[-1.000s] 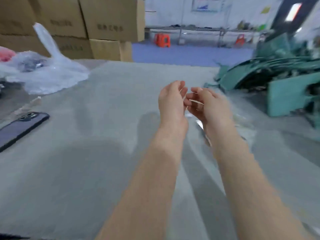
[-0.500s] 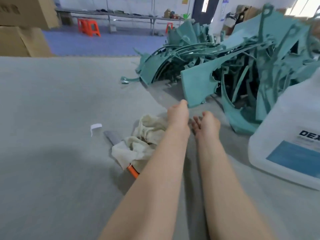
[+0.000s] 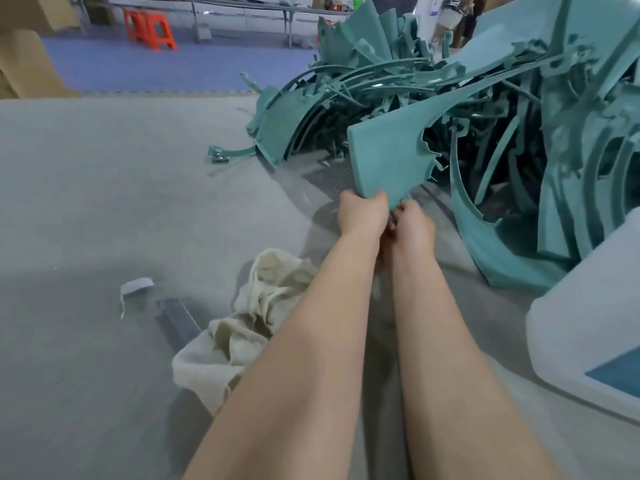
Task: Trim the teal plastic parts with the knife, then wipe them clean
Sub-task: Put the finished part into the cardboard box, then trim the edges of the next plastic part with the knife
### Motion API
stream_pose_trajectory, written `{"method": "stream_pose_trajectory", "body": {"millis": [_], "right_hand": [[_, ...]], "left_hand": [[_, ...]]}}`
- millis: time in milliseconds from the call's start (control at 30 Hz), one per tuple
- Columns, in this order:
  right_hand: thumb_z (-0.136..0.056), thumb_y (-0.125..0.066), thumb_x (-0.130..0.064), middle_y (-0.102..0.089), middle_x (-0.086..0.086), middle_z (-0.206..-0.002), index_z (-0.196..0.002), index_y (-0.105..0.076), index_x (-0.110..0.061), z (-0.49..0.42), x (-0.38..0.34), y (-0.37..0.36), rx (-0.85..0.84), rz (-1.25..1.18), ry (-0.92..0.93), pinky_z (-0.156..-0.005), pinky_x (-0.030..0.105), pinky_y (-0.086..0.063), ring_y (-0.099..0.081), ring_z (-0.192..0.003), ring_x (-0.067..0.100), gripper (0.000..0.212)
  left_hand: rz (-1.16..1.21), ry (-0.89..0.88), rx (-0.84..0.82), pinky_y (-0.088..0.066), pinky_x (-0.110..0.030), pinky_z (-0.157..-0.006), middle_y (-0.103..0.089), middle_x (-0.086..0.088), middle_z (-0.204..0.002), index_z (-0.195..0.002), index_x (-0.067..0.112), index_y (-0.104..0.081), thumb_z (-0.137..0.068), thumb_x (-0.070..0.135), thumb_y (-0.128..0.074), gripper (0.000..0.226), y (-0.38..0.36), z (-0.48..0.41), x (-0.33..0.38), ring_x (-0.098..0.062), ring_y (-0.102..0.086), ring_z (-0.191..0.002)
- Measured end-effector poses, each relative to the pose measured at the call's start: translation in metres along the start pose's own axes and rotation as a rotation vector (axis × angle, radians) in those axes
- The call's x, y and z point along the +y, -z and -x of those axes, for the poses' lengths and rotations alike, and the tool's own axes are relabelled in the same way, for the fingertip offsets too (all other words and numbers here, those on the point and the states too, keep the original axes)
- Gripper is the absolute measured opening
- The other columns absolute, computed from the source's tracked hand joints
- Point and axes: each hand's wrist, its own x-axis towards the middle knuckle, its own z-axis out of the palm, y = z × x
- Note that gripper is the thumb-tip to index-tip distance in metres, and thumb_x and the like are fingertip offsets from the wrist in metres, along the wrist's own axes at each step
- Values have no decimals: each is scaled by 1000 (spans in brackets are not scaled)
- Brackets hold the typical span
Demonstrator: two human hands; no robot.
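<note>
While both forearms reach out along the middle of the grey table (image 3: pixel 86 202), I see the left hand (image 3: pixel 362 214) clamped on the near edge of a flat teal panel (image 3: pixel 388 157), its fingers curled over the rim. The right hand (image 3: pixel 414 223) sits just beside it, touching it, with its knuckles bent toward the panel's lower corner. From here I cannot tell whether those fingers have actually closed on the plastic.

The panel tilts up and away from the hands, and its ragged far edge leans into the pile of teal parts (image 3: pixel 519 98) that fills the far right of the table. One small teal strip (image 3: pixel 225 154) lies apart on the table, left of the pile.

Near and to the left of the arms lies a crumpled cream cloth (image 3: pixel 256 323), partly hidden under the left forearm. A grey knife blade (image 3: pixel 178 318) pokes out from under the cloth's left side, and its handle is out of sight. A white scrap (image 3: pixel 136 285) lies just left of the blade.

A large white jug (image 3: pixel 588 341) with a blue label stands at the near right edge. Beyond the table, at the far left, are orange stools (image 3: pixel 150 29) on a blue floor and cardboard boxes (image 3: pixel 24 57).
</note>
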Motion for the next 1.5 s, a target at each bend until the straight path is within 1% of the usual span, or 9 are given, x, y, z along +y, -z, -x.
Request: {"method": "stream_pose_trajectory", "body": {"millis": [133, 300, 567, 733, 933, 1067, 1267, 1400, 1500], "right_hand": [[-96, -53, -15, -67, 15, -102, -110, -59, 1, 2, 0, -10, -29, 183, 108, -83, 38, -54, -65, -90, 28, 22], [-101, -50, -22, -46, 0, -63, -99, -53, -8, 38, -9, -23, -263, 190, 181, -45, 20, -33, -37, -43, 6, 14], [-101, -48, -16, -49, 2, -70, -92, -57, -10, 140, 0, -41, -703, 300, 211, -46, 19, -32, -38, -45, 6, 15], [-100, -47, -39, -67, 11, -88, -100, -63, 0, 198, 33, -45, -691, 1006, 331, -65, 35, -57, -62, -62, 23, 43], [-82, -72, -44, -64, 8, -113, -117, -60, -12, 215, 49, -28, -770, 1732, 369, -93, 42, -49, -59, -105, 28, 49], [-87, -63, -16, -62, -2, -98, -113, -64, -23, 189, 45, -21, -623, 1675, 364, -87, 30, -46, -56, -101, 23, 27], [-92, -51, -7, -53, 18, -132, -120, -60, -9, 166, 45, -13, -116, 1116, 602, -102, 35, -35, -48, -122, 34, 30], [-88, -54, -9, -57, 8, -117, -106, -63, -14, 212, 43, -32, -273, 836, 1107, -97, 25, -34, -52, -109, 23, 22], [-88, -57, -16, -66, -1, -93, -86, -60, -22, 236, 51, -39, -680, 1209, 883, -74, 27, -41, -59, -83, 18, 8]], "left_hand": [[-266, -202, 45, -51, -37, -90, -67, -10, -114, -113, 6, -62, -89, 24, -64, 31, 13, 1, 10, -28, -62, -105], [-171, -316, -13, -50, -31, -70, -71, -6, -87, -78, 18, -64, -85, 23, -68, 10, 56, 30, 45, -25, -64, -81], [235, -443, 120, -57, -37, -82, -72, -1, -89, -85, 19, -65, -90, 15, -65, 7, 157, 102, 64, -18, -69, -88], [409, -472, 211, -55, -40, -87, -70, -7, -105, -106, 12, -62, -95, 5, -56, 14, 239, 145, 48, -23, -68, -96], [616, -341, 390, -57, -41, -76, -67, -7, -110, -128, 9, -54, -98, 8, -50, 30, 311, 174, 17, -18, -67, -87], [815, -229, 423, -51, -36, -79, -61, -11, -130, -123, 15, -55, -98, 11, -50, 25, 317, 175, 6, -21, -64, -92], [737, -257, 409, -51, -45, -91, -65, -9, -122, -130, 12, -54, -98, 13, -51, 32, 318, 173, 1, -25, -64, -106], [592, -310, 409, -59, -33, -72, -71, 4, -100, -107, 23, -61, -97, 16, -55, 13, 316, 169, -1, -13, -70, -88], [514, -350, 461, -58, -32, -74, -70, 5, -95, -97, 23, -60, -97, 15, -56, 9, 312, 168, -2, -14, -69, -86]]}}
